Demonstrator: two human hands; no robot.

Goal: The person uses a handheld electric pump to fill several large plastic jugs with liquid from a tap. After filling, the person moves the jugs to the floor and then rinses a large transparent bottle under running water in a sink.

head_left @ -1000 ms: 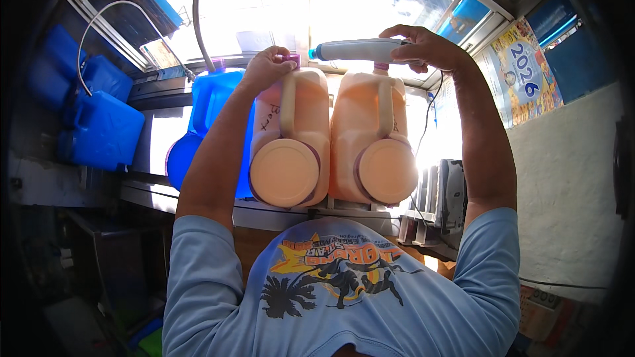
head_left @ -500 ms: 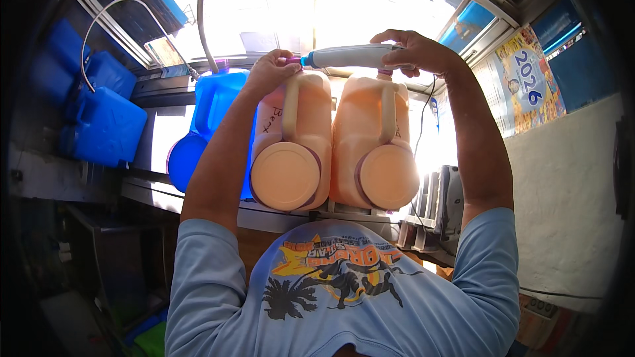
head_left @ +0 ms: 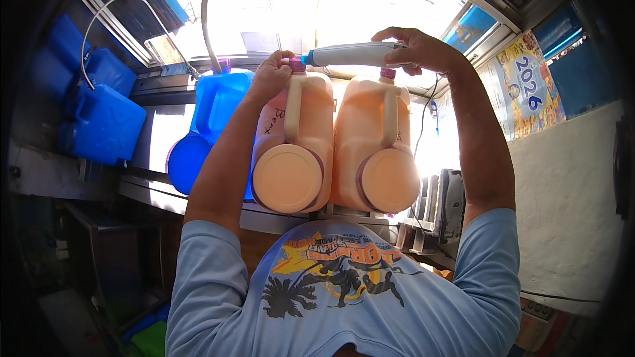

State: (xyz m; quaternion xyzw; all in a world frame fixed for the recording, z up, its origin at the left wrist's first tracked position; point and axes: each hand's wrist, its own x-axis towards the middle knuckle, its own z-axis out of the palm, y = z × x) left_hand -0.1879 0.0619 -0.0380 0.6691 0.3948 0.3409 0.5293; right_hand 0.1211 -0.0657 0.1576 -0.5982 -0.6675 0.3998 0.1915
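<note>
Two translucent, peach-tinted water jugs stand side by side before me, the left jug (head_left: 317, 112) and the right jug (head_left: 349, 116), each with a round lid low on its near face. My left hand (head_left: 270, 78) is closed with its fingertips on the purple cap (head_left: 298, 65) of the left jug. My right hand (head_left: 423, 51) grips a long white hand tool (head_left: 350, 55) with a blue nozzle, held level above both jugs. The nozzle tip is right beside that cap. Below the tool shows the right jug's purple cap (head_left: 387, 74).
A blue jug (head_left: 223, 96) with a hose at its mouth stands left of the peach ones. More blue containers (head_left: 112, 125) are at the far left. A dark cord (head_left: 423, 116) hangs on the right, above a grey rack (head_left: 446, 205). Bright windows stand behind.
My left fingers have shifted slightly left, leaving more of the left jug's cap in view. My right hand and the white tool have barely moved.
</note>
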